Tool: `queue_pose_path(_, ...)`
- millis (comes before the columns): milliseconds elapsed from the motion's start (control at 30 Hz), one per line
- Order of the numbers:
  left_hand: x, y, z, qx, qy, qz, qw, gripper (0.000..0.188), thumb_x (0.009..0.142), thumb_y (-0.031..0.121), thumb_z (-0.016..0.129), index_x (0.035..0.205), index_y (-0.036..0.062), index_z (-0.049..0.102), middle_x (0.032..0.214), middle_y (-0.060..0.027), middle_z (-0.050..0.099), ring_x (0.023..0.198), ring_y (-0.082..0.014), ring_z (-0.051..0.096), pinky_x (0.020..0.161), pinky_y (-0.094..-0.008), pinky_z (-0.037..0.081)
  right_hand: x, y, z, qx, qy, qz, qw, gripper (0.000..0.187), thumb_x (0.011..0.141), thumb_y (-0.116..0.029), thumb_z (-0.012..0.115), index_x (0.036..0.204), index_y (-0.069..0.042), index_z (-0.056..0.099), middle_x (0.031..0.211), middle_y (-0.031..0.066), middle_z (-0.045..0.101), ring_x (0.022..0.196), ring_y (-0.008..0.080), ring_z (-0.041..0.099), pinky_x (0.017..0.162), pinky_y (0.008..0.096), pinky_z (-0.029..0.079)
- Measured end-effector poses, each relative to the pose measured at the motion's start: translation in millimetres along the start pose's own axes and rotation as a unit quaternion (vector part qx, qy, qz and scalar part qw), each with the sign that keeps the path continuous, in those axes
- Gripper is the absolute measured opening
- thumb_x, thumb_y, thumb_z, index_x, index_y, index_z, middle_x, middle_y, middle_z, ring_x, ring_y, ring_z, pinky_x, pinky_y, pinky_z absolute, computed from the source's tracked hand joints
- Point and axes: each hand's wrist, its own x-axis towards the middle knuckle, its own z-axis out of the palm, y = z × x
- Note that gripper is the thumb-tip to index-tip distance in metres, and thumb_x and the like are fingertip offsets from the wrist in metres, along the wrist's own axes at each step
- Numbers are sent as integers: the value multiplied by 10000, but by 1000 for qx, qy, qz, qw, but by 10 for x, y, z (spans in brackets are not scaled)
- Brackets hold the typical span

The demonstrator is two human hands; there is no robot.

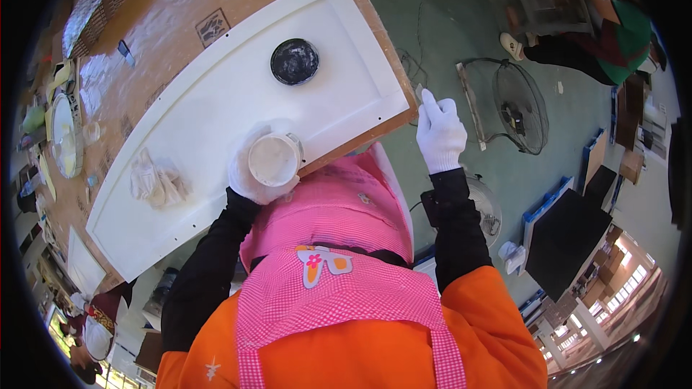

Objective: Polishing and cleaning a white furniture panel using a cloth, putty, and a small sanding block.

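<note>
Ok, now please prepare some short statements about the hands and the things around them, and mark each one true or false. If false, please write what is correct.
1. The left hand holds a round pale container. True.
2. The right hand is bare. False: it wears a white glove.
3. The round black dish or lid rests on the white panel. True.
4. The crumpled pale bundle lies on the floor. False: it lies on the white panel.
5. In the picture, the right hand is to the right of the white panel. True.
</note>
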Motion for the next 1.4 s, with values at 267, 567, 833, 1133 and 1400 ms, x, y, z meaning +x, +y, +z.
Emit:
queue_pose_path(267, -2, 18, 255, -217, 12, -86, 972, 1064, 620, 265, 923, 1460, 10, 322, 1362, -165, 570, 1244, -284, 593, 1076, -424, 474, 240, 217, -152, -24, -98, -152, 983, 335, 897, -193, 675, 1230, -220, 689, 862, 51, 566, 678, 276, 636, 581, 425, 511)
queue_pose_path(567, 141, 1178, 1175, -57, 173, -84, 980, 824, 621, 193, 892, 1318, 5, 493, 1187, -148, 672, 1114, -275, 665, 986, -405, 523, 793, 732, -216, 310, -217, -204, 903, 309, 934, -143, 667, 1238, -130, 722, 869, 62, 662, 676, 211, 639, 611, 336, 512)
queue_pose_path(833, 442, 1570, 1812, 109, 383, 49, 916, 887, 617, 201, 946, 1353, 65, 469, 1245, -145, 621, 1122, -359, 631, 935, -422, 538, 1009, 475, -597, 421, -484, -243, 728, 238, 968, -126, 589, 1158, -117, 732, 842, 93, 717, 673, 230, 666, 818, 370, 531)
queue_pose_path(1133, 475, 1607, 1966, 193, 397, 55, 895, 834, 624, 246, 927, 1325, 117, 493, 1251, -112, 612, 1159, -362, 606, 919, -431, 552, 908, 203, -505, 122, -326, -493, 797, 167, 905, -171, 600, 1043, -103, 663, 790, 87, 683, 649, 301, 709, 643, 487, 554)
queue_pose_path(1400, 462, 1660, 1980, 199, 398, 52, 894, 835, 629, 272, 932, 1329, 124, 502, 1279, -113, 607, 1171, -367, 604, 958, -450, 539, 1017, 192, -410, 206, -403, -458, 765, 156, 921, -189, 588, 980, -111, 709, 796, 106, 707, 734, 308, 718, 685, 452, 563)
